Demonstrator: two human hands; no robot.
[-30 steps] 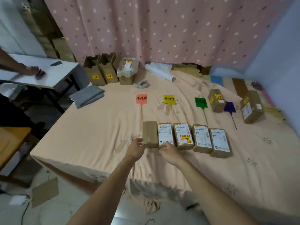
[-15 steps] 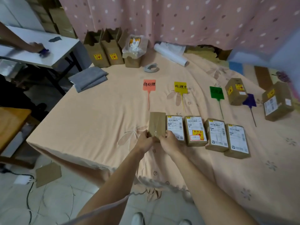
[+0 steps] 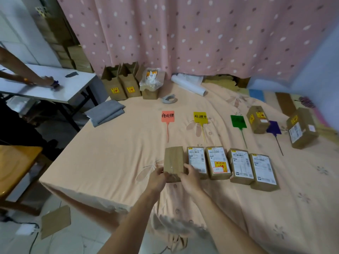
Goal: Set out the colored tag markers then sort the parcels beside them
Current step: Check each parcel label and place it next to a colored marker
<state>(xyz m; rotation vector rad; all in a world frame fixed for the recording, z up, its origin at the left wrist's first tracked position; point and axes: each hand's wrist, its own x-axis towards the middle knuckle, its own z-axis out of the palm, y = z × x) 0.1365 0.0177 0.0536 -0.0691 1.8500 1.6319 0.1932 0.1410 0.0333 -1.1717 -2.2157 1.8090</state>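
A plain brown parcel (image 3: 173, 160) lies at the left end of a row of parcels near the bed's front edge. My left hand (image 3: 157, 177) grips its near left corner and my right hand (image 3: 189, 176) its near right side. Right of it lie several labelled parcels (image 3: 218, 163). Beyond the row stand four tag markers: red (image 3: 167, 116), yellow (image 3: 200, 117), green (image 3: 238, 121) and purple (image 3: 274, 127). One parcel (image 3: 257, 119) sits between the green and purple tags, and a larger one (image 3: 301, 127) sits right of the purple tag.
The peach bedsheet (image 3: 117, 153) covers the work surface. Open brown boxes (image 3: 121, 82), a tape roll (image 3: 169, 99), a white paper roll (image 3: 189, 85) and folded grey cloth (image 3: 105, 112) lie at the back left. Another person's arm (image 3: 25, 74) rests on a white table.
Both hands have closed on the near end of the plain brown parcel; the right hand moved over from the labelled parcel beside it. The view has shifted slightly.
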